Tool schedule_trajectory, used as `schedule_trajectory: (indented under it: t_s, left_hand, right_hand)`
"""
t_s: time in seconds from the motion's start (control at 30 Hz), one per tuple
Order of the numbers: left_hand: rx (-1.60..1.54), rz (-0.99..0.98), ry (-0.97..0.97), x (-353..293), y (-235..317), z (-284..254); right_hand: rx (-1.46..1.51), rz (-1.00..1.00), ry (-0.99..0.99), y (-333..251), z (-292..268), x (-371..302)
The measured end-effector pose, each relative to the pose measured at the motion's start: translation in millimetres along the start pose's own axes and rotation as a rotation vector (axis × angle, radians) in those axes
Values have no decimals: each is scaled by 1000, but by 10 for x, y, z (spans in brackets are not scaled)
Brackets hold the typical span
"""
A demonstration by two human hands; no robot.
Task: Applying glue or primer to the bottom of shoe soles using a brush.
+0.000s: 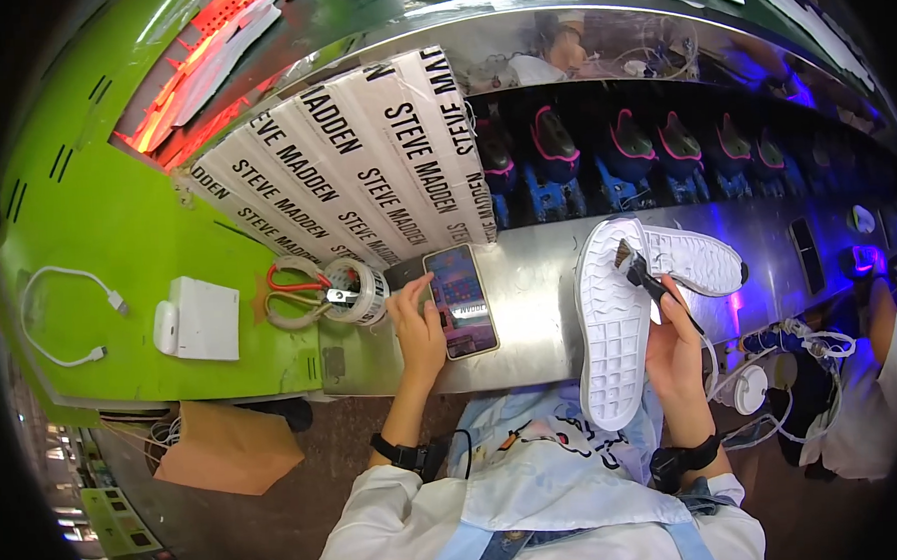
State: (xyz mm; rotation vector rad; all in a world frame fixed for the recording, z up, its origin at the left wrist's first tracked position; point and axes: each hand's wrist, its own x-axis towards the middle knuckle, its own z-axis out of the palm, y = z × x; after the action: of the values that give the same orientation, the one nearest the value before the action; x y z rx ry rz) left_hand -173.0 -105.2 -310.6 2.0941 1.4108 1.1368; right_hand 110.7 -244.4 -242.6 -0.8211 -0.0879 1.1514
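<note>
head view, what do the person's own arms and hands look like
The left hand and right hand are ungloved. White sleeves end short of the wrists, and each wrist wears a black band; a thin black cable curves beside the left one.

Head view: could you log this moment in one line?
left hand: at phone | right hand: holding brush over white sole | second sole: beside it

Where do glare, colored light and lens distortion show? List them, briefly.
Head view: glare whitens the metal bench right of the phone; head view: the bench's right end looks violet-blue, the upper left glows red; head view: straight edges bow and the corners fall black; head view: the white sole shows its tread clearly.
</note>
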Motion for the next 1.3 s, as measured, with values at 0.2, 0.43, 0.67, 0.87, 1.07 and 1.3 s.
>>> schedule_trajectory:
  t_s: [0.2,0.43,0.67,0.87,1.07,1.3]
  left_hand:
    - [22,113,-162,-176,260,-19]
    - [-95,39,-120,-274,233,38]
    - [-15,59,-82,-308,254,-12]
    - [-44,60,-166,-344,203,16]
    - [-27,91,-102,-327,199,2]
    - [-416,-45,111,-444,212,20]
  right_hand:
    - [-36,35,-4,-9,-34,15]
    - [-36,49,21,-20,-60,18]
    - [-33,54,29,-32,-98,19]
    - [-29,49,33,-23,-119,25]
    - [-22,53,34,-39,-111,11]
    - [-40,89,32,-18,-113,28]
